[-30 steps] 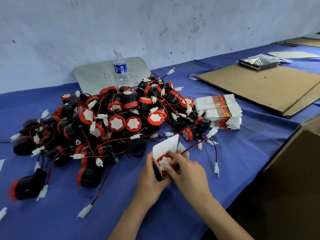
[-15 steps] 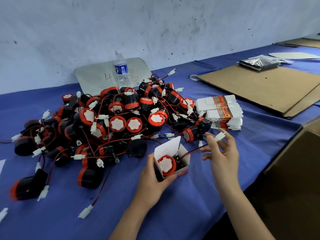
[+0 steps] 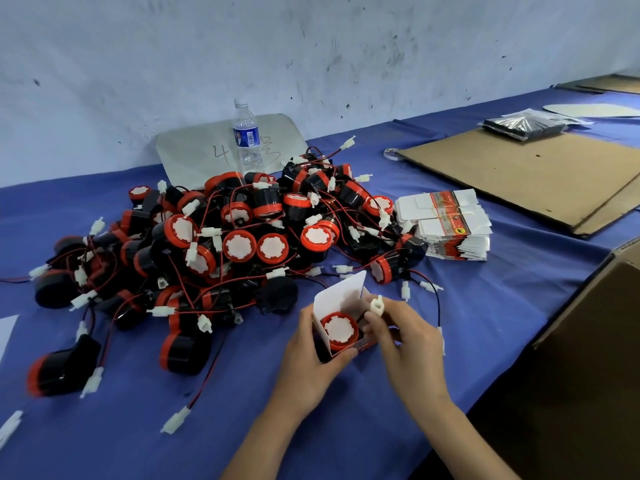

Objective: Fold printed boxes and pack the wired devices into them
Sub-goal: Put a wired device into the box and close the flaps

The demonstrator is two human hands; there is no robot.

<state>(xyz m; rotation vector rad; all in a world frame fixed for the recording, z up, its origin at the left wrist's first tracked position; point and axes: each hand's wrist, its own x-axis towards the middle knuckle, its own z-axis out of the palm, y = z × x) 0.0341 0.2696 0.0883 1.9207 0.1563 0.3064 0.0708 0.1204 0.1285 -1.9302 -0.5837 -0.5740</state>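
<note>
device pile (image 3: pixel 221 251) blocking left, bare blue tablecloth (image 3: pixel 485 306) right

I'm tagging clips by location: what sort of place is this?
Probably a small factory packing bench: a heap of identical red-and-black wired devices on a blue-covered table, a banded stack of flat printed boxes, and a large cardboard carton at the table's edge.

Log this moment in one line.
stage: packing | left hand: grips box | right hand: pinches white connector over box | device: inside box | lid flap: open
</note>
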